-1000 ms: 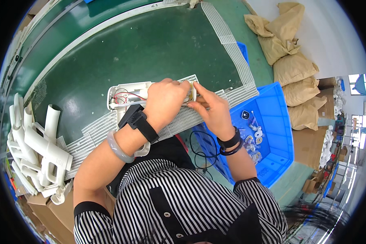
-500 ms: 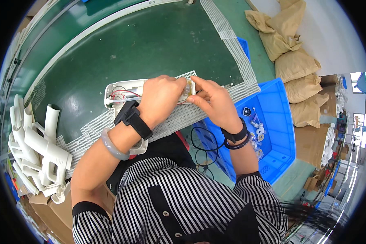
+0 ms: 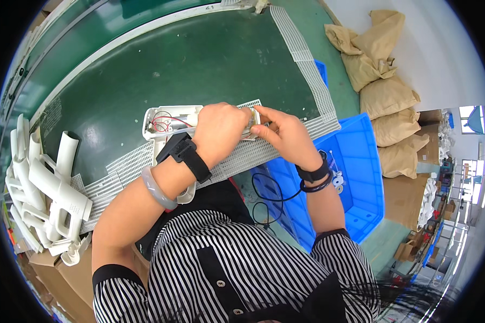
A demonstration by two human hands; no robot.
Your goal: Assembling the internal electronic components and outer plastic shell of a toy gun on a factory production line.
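An open white plastic appliance housing (image 3: pixel 184 110) lies on the near edge of the green table. Thin red wires (image 3: pixel 160 125) and a grey cylindrical part show inside its left end. Its white handle (image 3: pixel 186 196) comes out below my left wrist. My left hand (image 3: pixel 221 133) is closed over the housing's right half, its fingertips hidden behind the knuckles. At the right end, my right hand (image 3: pixel 286 141) grips the housing's tip between thumb and forefinger. A small yellowish, clear-looking part shows between the two hands; its kind is unclear.
White plastic housing shells (image 3: pixel 59 185) are piled at the left. A blue bin (image 3: pixel 361 177) with small white parts stands right of the table, near a black cable (image 3: pixel 280 200). Perforated white strips (image 3: pixel 129 164) edge the green tabletop (image 3: pixel 199 64). Tan sacks (image 3: pixel 388 99) stack at the far right.
The view has shifted slightly. Both hands stay on the housing in nearly the same grip, and the left hand sits a little further right. Less of the bin's contents shows.
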